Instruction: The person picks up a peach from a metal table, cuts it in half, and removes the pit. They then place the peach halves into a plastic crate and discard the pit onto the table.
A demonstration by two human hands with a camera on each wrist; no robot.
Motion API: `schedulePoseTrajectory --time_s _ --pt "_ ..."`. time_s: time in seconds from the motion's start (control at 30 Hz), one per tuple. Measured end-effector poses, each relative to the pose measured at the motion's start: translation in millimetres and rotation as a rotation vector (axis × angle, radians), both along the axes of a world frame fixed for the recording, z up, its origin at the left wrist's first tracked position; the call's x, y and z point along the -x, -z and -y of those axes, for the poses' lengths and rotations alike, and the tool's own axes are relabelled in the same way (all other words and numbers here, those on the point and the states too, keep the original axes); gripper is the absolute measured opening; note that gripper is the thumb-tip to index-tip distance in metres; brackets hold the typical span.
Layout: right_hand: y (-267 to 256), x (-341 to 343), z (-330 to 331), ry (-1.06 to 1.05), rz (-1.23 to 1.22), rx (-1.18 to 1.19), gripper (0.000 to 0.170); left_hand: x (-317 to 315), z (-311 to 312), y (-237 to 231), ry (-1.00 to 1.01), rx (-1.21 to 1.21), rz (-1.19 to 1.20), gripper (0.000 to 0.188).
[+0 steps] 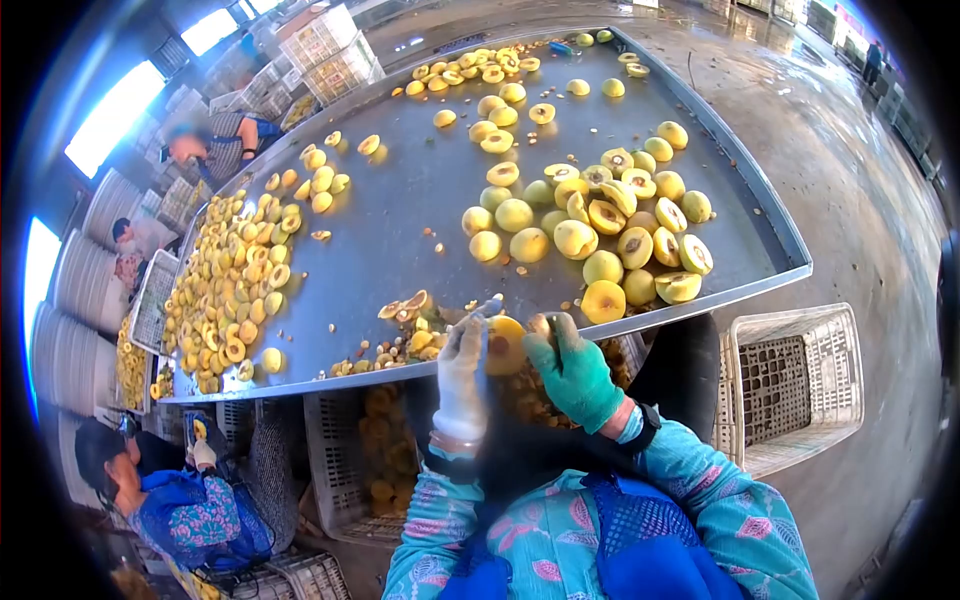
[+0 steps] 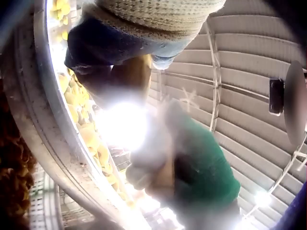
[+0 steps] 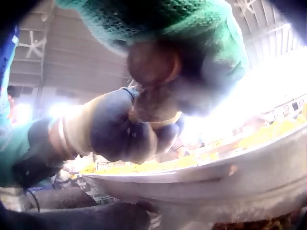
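In the head view, my left hand, in a white glove with a dark coating, holds a halved yellow peach by the near edge of the metal table. Its cut side shows a brown middle. My right hand, in a green glove, is curled round a small brown round-ended piece just right of the peach. The right wrist view shows that brown round end close up, with the gloved left hand right below it. I cannot tell what kind of thing it is.
Cut peaches lie at the table's right, and a large heap at its left. Scraps and pits gather along the near edge. A white crate stands on the floor at right. Another person sits at lower left.
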State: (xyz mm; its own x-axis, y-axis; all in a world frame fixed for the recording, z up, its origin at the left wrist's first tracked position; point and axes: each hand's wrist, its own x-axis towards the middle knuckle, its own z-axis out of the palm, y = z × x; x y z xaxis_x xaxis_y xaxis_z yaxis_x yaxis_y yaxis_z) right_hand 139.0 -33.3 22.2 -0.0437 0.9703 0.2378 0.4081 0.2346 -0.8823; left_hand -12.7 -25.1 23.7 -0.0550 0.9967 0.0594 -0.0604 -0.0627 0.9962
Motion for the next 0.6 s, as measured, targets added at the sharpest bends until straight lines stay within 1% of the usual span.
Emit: schedulePoseTrajectory --time_s 0.03,0.07,0.1,0.17,0.2,0.23,0.27,0.3,0.37,0.4,0.43,0.47,0.5,0.53,0.57,0.6 --pt "-6 2 -3 -0.008 0.000 0.001 0.029 3 -1 4 0.036 -0.055 -0.234 0.041" --pt "-12 3 -6 -0.089 -0.010 -0.104 0.028 4 -5 13 0.085 0.036 -0.031 0.042" --pt "-15 4 -9 -0.169 -0.020 -0.207 0.028 5 -4 18 0.080 0.038 -0.030 0.042" --pt "-11 -1 -15 -0.180 0.031 -0.176 0.025 -5 1 0 0.195 0.190 0.718 0.042" --pt "-5 -2 -19 -0.164 0.082 -0.174 0.024 -6 6 -7 0.267 0.164 0.822 0.042" --pt "-2 -2 -21 -0.147 0.133 -0.173 0.022 -7 7 -5 0.265 0.164 0.823 0.042" --pt "-2 -1 -19 -0.170 0.075 -0.250 0.021 -8 9 -3 0.211 0.109 0.596 0.043" --pt "-1 -1 -18 -0.170 0.075 -0.247 0.021 -8 9 -1 0.157 0.057 0.370 0.043" --pt "-1 -1 -20 -0.181 -0.134 -0.018 0.022 -6 7 -13 0.158 0.075 0.379 0.042" --pt "-3 -3 -20 -0.195 -0.251 -0.012 0.025 -3 3 -15 0.162 0.043 0.284 0.041" --pt "-5 -4 -18 -0.199 -0.248 -0.007 0.025 -2 3 -16 0.162 0.011 0.191 0.039" --pt "-7 -5 -19 -0.224 -0.202 0.008 0.028 -5 2 -16 0.136 -0.114 0.087 0.038" --pt "-9 -4 -21 -0.247 -0.159 0.018 0.031 -7 1 -15 0.134 -0.118 0.083 0.038" --pt "-8 -4 -22 -0.246 -0.163 0.013 0.031 -8 1 -12 0.106 -0.087 0.143 0.037" --pt "-5 -3 -20 -0.256 -0.157 0.047 0.035 -9 1 -7 0.080 -0.053 0.204 0.036" --pt "0 -3 -18 -0.265 -0.149 0.085 0.039 -9 1 -1 0.041 -0.087 0.057 0.034"
